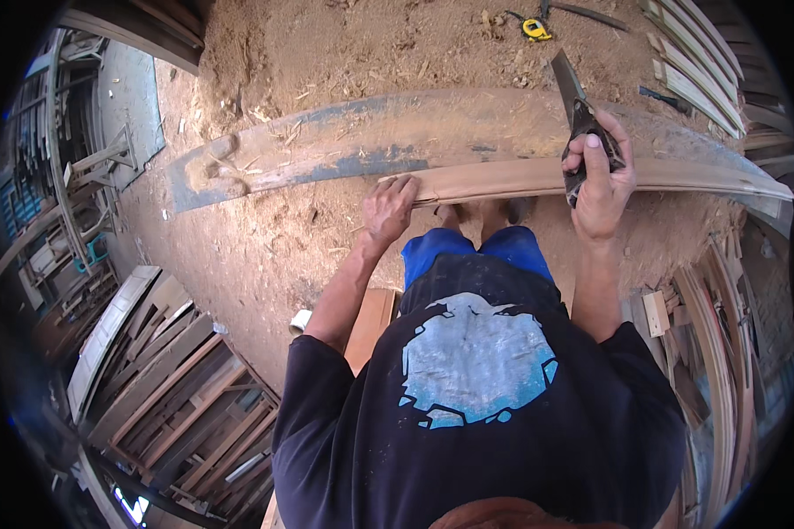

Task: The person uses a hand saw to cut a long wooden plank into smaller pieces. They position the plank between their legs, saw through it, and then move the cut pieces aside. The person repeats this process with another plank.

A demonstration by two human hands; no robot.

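A long, pale brown wooden board (494, 179) runs from in front of me out to the right. My left hand (390, 204) lies over its left end, fingers bent over the top edge and closed on it. Above the board, my right hand (602, 172) is wrapped round the dark handle of a handsaw (568, 81). The saw's narrow metal blade points away from me and slightly left. From this view I cannot tell whether the saw touches the board.
Beneath the board lies a long grey-blue plank (326, 123) dusted with sawdust. A yellow tape measure (535, 29) is on the sawdust-covered floor beyond. Light wooden strips (697, 75) lie at far right. Stacked wood pieces (194, 388) fill the near left, and more boards (715, 353) the near right.
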